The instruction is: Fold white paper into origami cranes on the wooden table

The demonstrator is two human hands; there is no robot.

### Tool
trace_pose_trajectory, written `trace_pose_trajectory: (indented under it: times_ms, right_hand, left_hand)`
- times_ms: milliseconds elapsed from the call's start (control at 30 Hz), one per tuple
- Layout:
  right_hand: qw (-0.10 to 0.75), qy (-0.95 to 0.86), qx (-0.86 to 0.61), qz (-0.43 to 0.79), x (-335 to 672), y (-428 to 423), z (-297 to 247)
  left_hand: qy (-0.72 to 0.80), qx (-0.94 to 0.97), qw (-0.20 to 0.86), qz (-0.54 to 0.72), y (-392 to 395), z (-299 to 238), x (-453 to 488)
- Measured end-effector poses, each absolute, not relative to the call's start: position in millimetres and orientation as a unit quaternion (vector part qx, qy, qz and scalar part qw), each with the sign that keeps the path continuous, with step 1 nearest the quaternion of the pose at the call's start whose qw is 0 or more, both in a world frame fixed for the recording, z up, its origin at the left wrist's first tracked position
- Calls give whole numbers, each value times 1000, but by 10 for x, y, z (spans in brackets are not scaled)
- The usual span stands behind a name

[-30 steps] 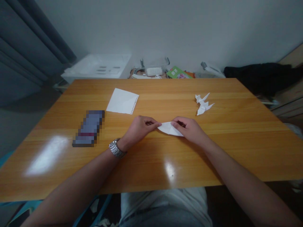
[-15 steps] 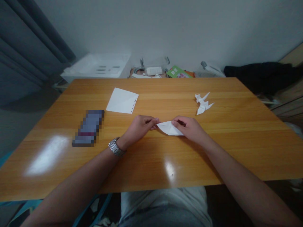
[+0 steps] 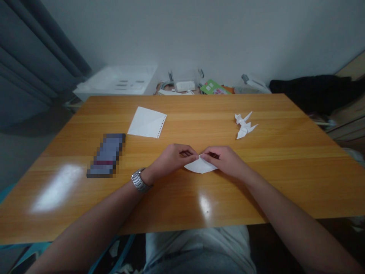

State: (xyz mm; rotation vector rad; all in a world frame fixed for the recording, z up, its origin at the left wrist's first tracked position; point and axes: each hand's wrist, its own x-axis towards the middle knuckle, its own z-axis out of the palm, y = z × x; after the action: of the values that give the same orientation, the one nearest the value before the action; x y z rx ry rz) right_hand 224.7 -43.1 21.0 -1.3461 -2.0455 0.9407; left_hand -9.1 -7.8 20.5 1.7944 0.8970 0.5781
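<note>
A small folded piece of white paper (image 3: 199, 166) lies on the wooden table (image 3: 182, 198) at its middle. My left hand (image 3: 171, 159), with a metal watch on the wrist, pinches the paper's top from the left. My right hand (image 3: 225, 161) pinches the same top from the right, fingertips almost meeting those of the left. Both hands rest low on the table. Part of the paper is hidden under my fingers.
A finished white paper crane (image 3: 244, 125) sits at the back right. A flat white sheet with a perforated edge (image 3: 147, 122) lies at the back left, and a blurred dark rectangular object (image 3: 107, 155) is left of my hands. Clutter lies on the floor beyond the far edge.
Both hands have drawn together and slightly nearer to me. The paper has turned from lying tilted between them to a low triangle pinched at its top.
</note>
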Motion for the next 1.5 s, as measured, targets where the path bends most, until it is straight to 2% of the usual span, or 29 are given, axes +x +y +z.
trace_pose_trajectory:
  times_ms: [167,367,667,900,1233,1500]
  right_hand:
    - [271,-730,-512,363,2247,-431,202]
    - [333,-686,-517,390,2295,-385,102]
    - [306,-734,-503,339,2296,-398,165]
    - [294,-731,-505,353,2260,-444,219]
    - [335,-700,-527,347,2329,-376,142]
    - [303,-719,-517,352,2323,-391,179]
  left_hand:
    - [382,750,474,257,-67,155,-91]
    - [414,741,445,285,-37,141,-87]
    - [382,751,461,278,-93,153,-44]
    - [379,765,461,243,-94,143,-43]
    - [402,746,447,286,-65,136,-46]
    - [387,763,441,269,-100,173,-41]
